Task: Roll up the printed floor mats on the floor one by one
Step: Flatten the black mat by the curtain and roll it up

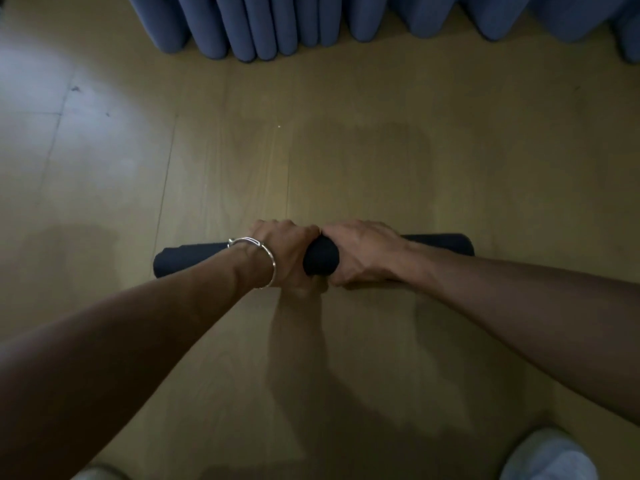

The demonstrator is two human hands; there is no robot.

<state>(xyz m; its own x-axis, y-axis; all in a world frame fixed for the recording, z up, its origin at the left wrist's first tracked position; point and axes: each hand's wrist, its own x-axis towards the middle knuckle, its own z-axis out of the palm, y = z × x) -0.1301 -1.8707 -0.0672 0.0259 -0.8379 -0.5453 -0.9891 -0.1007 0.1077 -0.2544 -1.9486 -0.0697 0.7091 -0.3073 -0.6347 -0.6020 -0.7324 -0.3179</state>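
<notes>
- Pale wood-plank floor (346, 161) fills the view, with a pleated blue fabric curtain (263, 26) along its far edge and a white shoe (550, 455) at the lower right.
- A dark, tightly rolled floor mat (187, 259) lies crosswise on the floor in the centre. No flat length shows and its print is hidden.
- The left hand (284, 251), with a silver bracelet (258, 258) at the wrist, and the right hand (360, 254) sit almost touching at the roll's middle. Each grip is wrapped round the roll.
- This mat looks fully rolled, so the step in hand is likely securing it.
- Next it probably needs lifting or setting aside under steady squeeze so the layers do not spring loose. No other mat is in view.
</notes>
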